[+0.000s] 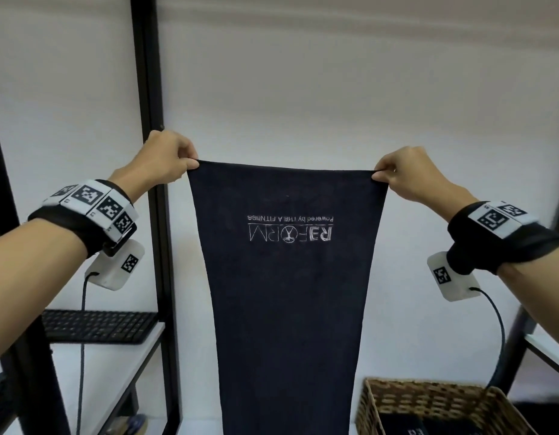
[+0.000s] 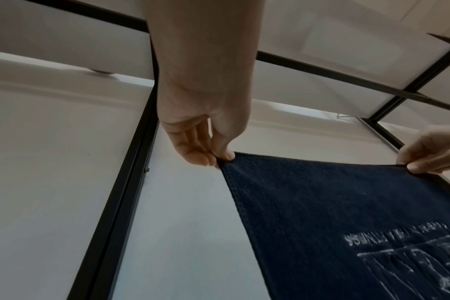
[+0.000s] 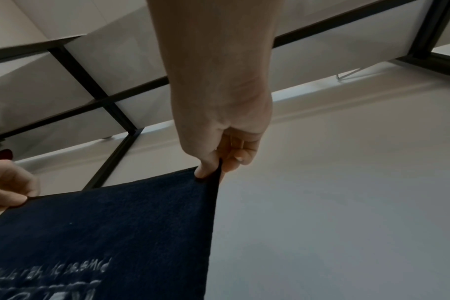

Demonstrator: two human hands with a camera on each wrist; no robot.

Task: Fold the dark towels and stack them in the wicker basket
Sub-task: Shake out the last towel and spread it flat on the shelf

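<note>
A dark navy towel [image 1: 287, 293] with upside-down white lettering hangs full length in front of the white wall, its top edge pulled taut. My left hand [image 1: 190, 161] pinches the top left corner between thumb and fingers [image 2: 220, 157]. My right hand [image 1: 378, 174] pinches the top right corner [image 3: 213, 170]. The towel [image 2: 334, 213] also shows in both wrist views [image 3: 116, 223]. The wicker basket [image 1: 428, 394] stands at the lower right, with a folded dark towel [image 1: 406, 430] lying inside it. The hanging towel's lower end runs out of view.
A black metal shelf post [image 1: 152, 183] rises just left of my left hand. A black keyboard [image 1: 99, 326] lies on a white shelf at the left. Another white shelf edge [image 1: 548, 343] shows at the right.
</note>
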